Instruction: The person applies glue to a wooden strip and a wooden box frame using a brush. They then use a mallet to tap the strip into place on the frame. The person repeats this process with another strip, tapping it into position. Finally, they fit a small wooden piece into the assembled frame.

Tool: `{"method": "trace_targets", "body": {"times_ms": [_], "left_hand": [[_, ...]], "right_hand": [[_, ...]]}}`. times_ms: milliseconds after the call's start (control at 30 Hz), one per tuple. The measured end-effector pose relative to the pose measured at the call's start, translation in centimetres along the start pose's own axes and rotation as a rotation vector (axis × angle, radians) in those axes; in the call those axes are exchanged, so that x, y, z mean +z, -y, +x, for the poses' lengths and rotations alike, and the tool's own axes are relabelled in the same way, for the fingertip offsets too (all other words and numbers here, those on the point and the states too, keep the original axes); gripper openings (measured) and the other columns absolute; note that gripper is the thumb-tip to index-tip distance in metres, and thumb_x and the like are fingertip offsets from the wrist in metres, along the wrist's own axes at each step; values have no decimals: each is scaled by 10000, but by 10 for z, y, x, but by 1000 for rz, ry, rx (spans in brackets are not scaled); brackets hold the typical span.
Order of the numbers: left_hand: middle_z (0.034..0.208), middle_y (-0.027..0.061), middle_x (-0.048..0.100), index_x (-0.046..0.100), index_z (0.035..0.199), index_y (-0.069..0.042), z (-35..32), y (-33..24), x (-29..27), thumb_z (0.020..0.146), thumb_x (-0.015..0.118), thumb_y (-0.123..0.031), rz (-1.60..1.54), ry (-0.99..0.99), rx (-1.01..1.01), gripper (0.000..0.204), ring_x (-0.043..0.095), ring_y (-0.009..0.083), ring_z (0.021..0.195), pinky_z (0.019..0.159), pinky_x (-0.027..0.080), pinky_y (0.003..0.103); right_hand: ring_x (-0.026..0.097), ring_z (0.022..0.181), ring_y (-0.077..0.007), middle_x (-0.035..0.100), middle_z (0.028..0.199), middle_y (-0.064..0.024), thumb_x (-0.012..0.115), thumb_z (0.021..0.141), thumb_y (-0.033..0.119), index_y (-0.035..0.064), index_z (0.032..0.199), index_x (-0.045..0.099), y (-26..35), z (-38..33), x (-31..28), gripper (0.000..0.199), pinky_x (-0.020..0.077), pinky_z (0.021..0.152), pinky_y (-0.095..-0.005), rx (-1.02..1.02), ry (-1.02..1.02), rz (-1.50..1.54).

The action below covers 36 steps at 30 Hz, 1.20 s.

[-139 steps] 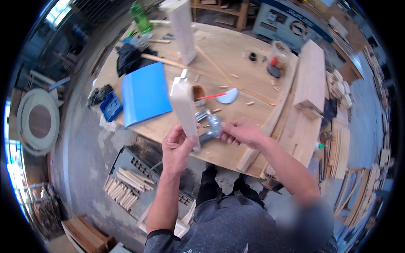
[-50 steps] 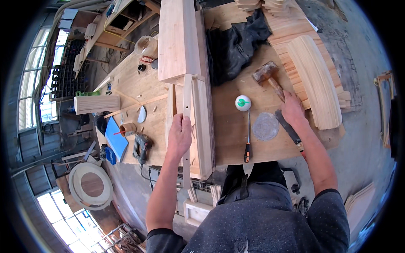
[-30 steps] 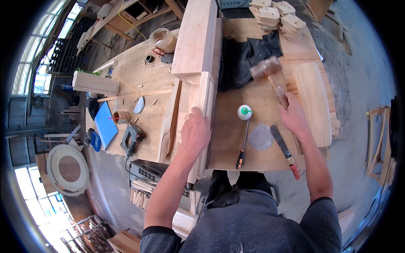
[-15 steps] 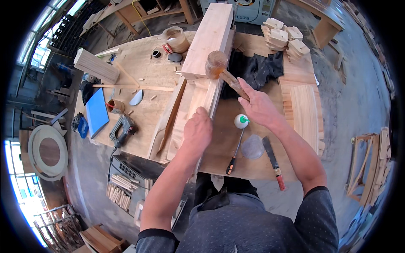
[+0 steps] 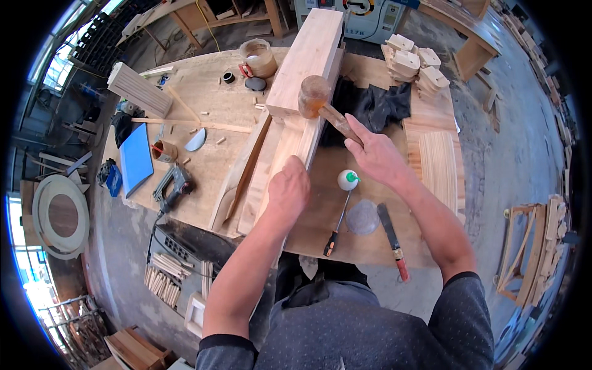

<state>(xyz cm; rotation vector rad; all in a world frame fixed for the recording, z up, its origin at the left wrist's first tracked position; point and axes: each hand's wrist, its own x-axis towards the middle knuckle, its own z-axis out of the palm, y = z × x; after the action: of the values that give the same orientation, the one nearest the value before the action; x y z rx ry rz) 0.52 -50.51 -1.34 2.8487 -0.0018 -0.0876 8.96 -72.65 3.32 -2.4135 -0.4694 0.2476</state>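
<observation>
My right hand (image 5: pixel 376 151) is wrapped round the handle of a wooden mallet (image 5: pixel 314 91). The mallet's round head lies over the near right edge of a large squared wood block (image 5: pixel 305 58). Closed over a long pale wooden piece (image 5: pixel 295 143) is my left hand (image 5: pixel 288 190), just nearer to me than the block; its fingertips are partly hidden. This piece runs toward me from below the block's near end. Left of it rests a curved wooden part (image 5: pixel 239 179). A white glue bottle (image 5: pixel 347 179) with a green tip stands to the right of my left hand.
On the workbench (image 5: pixel 308 237) lie a screwdriver (image 5: pixel 332 240), a red-handled knife (image 5: pixel 393 240), a nail gun (image 5: pixel 174 188) and a blue folder-like sheet (image 5: pixel 135 160). Black cloth (image 5: pixel 379 102) lies right of the block. Shaped wood parts (image 5: pixel 407 61) are stacked at the far right.
The whole view has shifted slightly, with the bench things appearing a little farther left. My hands keep nearly the same places, and the mallet head stays at the block's near edge.
</observation>
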Motion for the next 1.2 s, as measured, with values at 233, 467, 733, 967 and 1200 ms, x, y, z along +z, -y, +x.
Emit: {"method": "trace_targets", "body": {"times_ms": [233,467,733,967,1200], "left_hand": [[774,246,687,464,974,11,-3,2,9,957,539,-100,27,-28,-13,136,742,411,742,657,613,468],[771,225,686,472,979,7,-1,7,17,954,547,-105,93,-74,13,137,734,403,710,637,609,461],[905,273,680,485,1027,8,-1,3,9,1007,538,-198,44,-3,-55,214,730,430,828,727,605,480],[872,295,678,477,1030,16,-4,6,15,1021,563,-236,-28,-40,-49,267,710,465,808,733,586,530],[758,306,650,470,1004,29,-2,9,23,1007,607,-226,-278,-108,-64,289,675,511,777,716,552,568]], "right_hand": [[661,1039,-511,699,1113,-311,590,1024,282,101,1585,415,-6,-7,4,615,531,904,-500,7,2,15],[663,1046,-503,706,1130,-292,582,1029,268,102,1582,420,2,-8,1,600,531,903,-507,-55,-84,42],[674,1016,-486,711,1102,-282,569,1036,291,123,1579,428,6,-2,1,587,535,895,-515,-56,-55,-18],[688,927,-478,732,973,-264,543,1040,328,140,1565,451,2,0,1,565,544,858,-537,-64,-50,-60],[693,917,-476,718,960,-298,539,1041,310,125,1538,469,10,5,-2,535,545,830,-555,-28,43,-88]]}}
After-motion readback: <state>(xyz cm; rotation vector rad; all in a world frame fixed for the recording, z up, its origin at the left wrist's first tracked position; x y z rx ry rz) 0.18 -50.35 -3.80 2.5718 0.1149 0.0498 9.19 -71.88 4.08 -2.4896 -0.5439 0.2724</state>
